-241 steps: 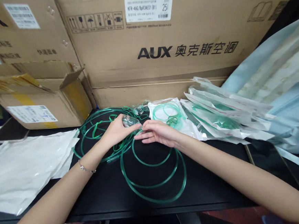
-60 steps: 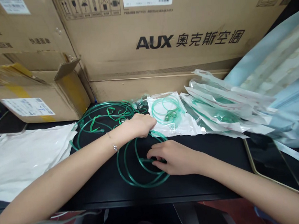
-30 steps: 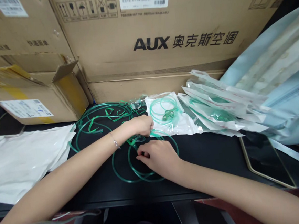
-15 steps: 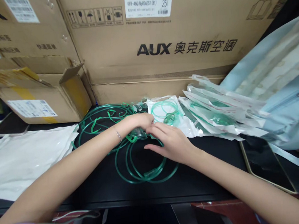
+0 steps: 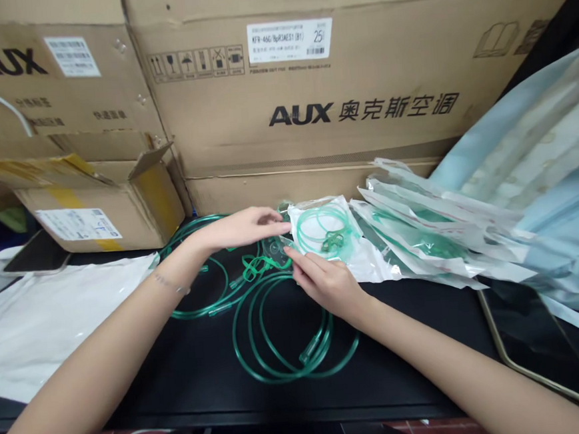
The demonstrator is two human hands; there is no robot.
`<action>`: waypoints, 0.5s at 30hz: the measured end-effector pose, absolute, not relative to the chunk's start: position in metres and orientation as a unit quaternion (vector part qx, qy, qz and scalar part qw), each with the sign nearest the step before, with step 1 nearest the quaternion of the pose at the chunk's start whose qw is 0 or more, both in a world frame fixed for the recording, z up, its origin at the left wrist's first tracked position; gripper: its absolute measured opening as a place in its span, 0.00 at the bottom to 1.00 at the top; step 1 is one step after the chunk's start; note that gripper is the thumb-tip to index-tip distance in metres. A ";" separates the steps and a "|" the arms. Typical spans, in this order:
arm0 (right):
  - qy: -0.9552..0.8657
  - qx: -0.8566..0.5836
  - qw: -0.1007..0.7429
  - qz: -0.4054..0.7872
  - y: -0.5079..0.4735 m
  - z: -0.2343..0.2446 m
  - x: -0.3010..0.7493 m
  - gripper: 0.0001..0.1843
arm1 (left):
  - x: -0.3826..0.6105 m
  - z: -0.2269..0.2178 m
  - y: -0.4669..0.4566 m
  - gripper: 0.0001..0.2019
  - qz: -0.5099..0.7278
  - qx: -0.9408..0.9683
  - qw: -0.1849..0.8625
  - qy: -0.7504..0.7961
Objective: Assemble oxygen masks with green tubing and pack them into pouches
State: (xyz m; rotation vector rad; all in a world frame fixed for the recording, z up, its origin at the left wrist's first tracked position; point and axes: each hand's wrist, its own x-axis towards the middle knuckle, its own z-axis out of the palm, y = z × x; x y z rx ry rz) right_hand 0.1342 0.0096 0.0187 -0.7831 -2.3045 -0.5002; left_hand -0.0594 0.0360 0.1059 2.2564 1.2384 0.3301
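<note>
A clear oxygen mask (image 5: 274,249) with a green strap (image 5: 257,266) lies between my hands at the middle of the black table. My right hand (image 5: 327,281) pinches the mask's right edge between thumb and fingers. Just above the mask is my left hand (image 5: 245,227), its fingers stretched towards the right and holding nothing that I can see. Coiled green tubing (image 5: 240,354) lies in front, below my right hand. More green tubing (image 5: 191,313) is looped to the left, partly hidden under my left forearm.
Behind my hands lies a packaged mask (image 5: 345,212), with a stack of packets (image 5: 421,233) to its right. White packets (image 5: 76,314) lie left, near an open carton (image 5: 143,205). A phone (image 5: 544,337) is at right; large AUX boxes (image 5: 364,144) stand behind.
My left hand has moved left, off the mask and away from my right hand, and its fingers have straightened. The mask shows more clearly now. The camera view has tilted up slightly.
</note>
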 end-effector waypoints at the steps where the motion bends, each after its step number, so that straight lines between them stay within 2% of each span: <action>1: -0.871 -0.297 0.344 -0.187 0.011 0.019 0.135 0.18 | -0.068 0.101 0.029 0.32 0.139 0.829 0.254 0.478; 3: -0.857 -0.287 0.389 -0.176 0.014 0.020 0.135 0.17 | -0.081 0.085 0.018 0.41 0.118 0.845 0.222 0.472; 4: -0.852 -0.281 0.408 -0.168 0.016 0.020 0.135 0.16 | -0.084 0.076 0.014 0.39 0.118 0.855 0.189 0.469; 7: -0.843 -0.271 0.440 -0.147 0.019 0.018 0.136 0.15 | -0.085 0.055 0.010 0.17 0.133 0.875 0.101 0.454; 9: -0.844 -0.272 0.442 -0.136 0.020 0.017 0.137 0.15 | -0.083 0.054 0.011 0.11 0.160 0.874 0.071 0.454; 12: -0.842 -0.276 0.447 -0.120 0.020 0.017 0.138 0.15 | -0.080 0.069 0.008 0.16 0.196 0.860 0.092 0.462; 15: -0.842 -0.275 0.451 -0.113 0.020 0.018 0.139 0.15 | -0.071 0.084 0.005 0.15 0.227 0.831 0.200 0.467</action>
